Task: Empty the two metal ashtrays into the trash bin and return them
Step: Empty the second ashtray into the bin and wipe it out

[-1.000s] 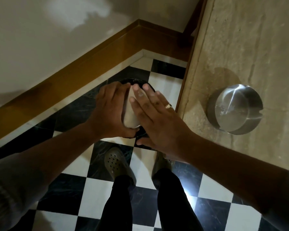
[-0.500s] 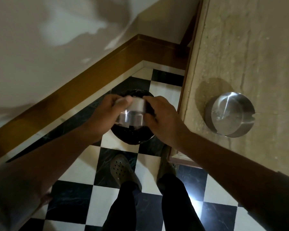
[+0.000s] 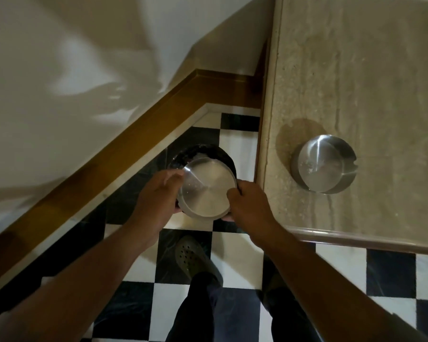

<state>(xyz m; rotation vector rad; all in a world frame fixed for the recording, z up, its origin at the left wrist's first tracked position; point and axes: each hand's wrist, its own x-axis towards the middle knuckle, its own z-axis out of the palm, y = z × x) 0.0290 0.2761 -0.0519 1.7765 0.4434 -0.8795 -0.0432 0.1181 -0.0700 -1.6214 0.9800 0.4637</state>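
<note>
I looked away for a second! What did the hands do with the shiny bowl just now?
Both hands, left hand and right hand, turned the held ashtray from edge-on to show its round face, above the trash bin. The other ashtray stayed on the counter.

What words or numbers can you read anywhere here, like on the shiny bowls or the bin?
None: no words, numbers or signs show anywhere.
Held ashtray, between the left hand and right hand: plain metal, no text.
Second ashtray on the stone counter: plain metal, no text.
Trash bin: dark, mostly hidden, no label seen.
Shoe: only holes, no brand.
</note>
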